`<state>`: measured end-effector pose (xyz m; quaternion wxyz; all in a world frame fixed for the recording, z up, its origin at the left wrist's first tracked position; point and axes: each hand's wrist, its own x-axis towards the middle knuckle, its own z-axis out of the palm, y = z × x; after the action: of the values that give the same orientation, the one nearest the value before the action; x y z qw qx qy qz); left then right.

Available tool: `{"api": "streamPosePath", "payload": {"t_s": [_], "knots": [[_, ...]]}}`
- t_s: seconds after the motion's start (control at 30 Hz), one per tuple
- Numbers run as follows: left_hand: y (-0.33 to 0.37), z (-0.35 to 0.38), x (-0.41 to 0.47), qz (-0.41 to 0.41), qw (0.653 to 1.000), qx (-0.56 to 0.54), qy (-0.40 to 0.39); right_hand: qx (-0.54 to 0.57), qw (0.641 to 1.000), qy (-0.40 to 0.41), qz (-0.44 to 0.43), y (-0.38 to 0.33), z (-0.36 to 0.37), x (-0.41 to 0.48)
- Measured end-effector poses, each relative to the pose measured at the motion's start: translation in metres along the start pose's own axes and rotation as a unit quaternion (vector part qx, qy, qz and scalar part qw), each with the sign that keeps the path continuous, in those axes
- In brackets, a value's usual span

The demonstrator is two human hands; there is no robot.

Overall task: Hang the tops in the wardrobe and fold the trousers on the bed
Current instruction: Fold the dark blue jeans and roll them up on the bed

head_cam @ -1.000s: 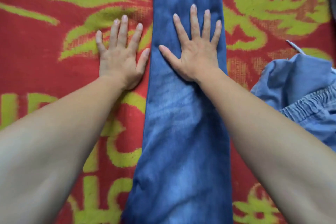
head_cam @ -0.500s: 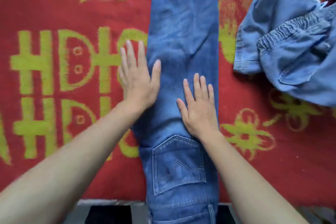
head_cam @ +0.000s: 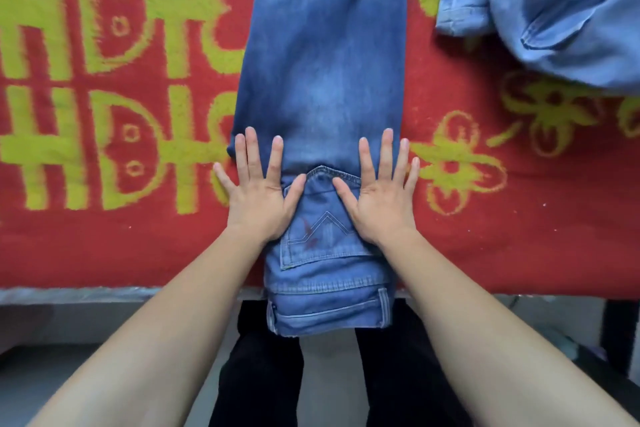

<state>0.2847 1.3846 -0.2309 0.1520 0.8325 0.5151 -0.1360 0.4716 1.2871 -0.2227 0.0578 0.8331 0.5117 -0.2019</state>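
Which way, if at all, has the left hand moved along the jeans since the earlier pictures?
Yes. The left hand slid down the jeans towards the waistband: earlier beyond the back pocket, now beside it.

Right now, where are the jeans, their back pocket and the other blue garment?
jeans (head_cam: 325, 62), head view, on the faded leg.
back pocket (head_cam: 325, 236), head view, on its stitched middle.
other blue garment (head_cam: 561, 10), head view, on bunched cloth.

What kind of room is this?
Probably a bedroom: blue jeans lie flat on a red-and-green blanket that seems to cover a bed, with another crumpled denim garment beside them.
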Motion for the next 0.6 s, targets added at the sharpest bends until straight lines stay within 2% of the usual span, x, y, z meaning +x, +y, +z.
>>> {"api": "streamPosePath", "payload": {"t_s": [0.17, 0.23, 0.33, 0.37, 0.43, 0.47, 0.53, 0.6], "knots": [[0.005, -0.007, -0.036, -0.017, 0.994, -0.082, 0.067, 0.023, 0.999, 0.001, 0.030, -0.001, 0.003, -0.039], [0.012, 0.003, -0.087, -0.081, 0.987, -0.137, 0.039, 0.058, 0.995, -0.015, 0.078, -0.003, 0.015, -0.086], [0.022, 0.012, -0.150, -0.205, 0.955, -0.214, -0.013, 0.144, 0.976, -0.010, 0.163, -0.012, 0.030, -0.158], [0.023, 0.013, -0.161, -0.219, 0.949, -0.224, -0.035, 0.180, 0.967, 0.000, 0.182, -0.017, 0.034, -0.176], [0.019, 0.014, -0.169, -0.215, 0.939, -0.258, -0.082, 0.287, 0.927, 0.025, 0.238, -0.030, 0.038, -0.197], [0.015, 0.016, -0.171, -0.217, 0.919, -0.314, -0.102, 0.344, 0.898, 0.028, 0.273, -0.035, 0.037, -0.201], [0.005, 0.015, -0.175, -0.227, 0.854, -0.442, -0.157, 0.440, 0.832, 0.020, 0.338, -0.033, 0.032, -0.203], [-0.005, 0.008, -0.177, -0.217, 0.830, -0.476, -0.193, 0.542, 0.757, -0.008, 0.364, -0.023, 0.022, -0.202]]}}
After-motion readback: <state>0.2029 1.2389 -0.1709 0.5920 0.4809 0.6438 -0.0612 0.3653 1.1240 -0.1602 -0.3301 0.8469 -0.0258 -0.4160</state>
